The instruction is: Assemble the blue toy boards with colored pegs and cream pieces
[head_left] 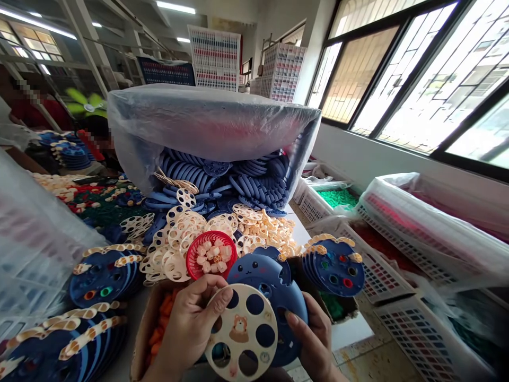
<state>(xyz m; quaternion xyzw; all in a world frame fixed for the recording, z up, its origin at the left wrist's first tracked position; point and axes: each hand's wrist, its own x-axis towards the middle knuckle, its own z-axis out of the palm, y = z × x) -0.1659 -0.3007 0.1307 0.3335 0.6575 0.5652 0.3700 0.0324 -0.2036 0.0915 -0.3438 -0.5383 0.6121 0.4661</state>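
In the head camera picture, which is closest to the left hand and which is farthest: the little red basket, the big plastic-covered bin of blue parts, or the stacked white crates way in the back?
From the left hand:
1. Small round red plastic basket of cream pieces, just above the fingers.
2. Big bin wrapped in clear plastic, full of blue parts, mid-table behind it.
3. Stacked white lattice crates, far back by the windows.

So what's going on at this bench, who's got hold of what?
A person is working with bare hands at a crowded table. The left hand grips a cream disc with round holes, laid against a blue round toy piece that the right hand steadies from the side. Just beyond sits a small red basket of pale little parts, then heaps of loose cream discs and a plastic-lined bin of blue pieces. Finished-looking blue stacks stand to either side.
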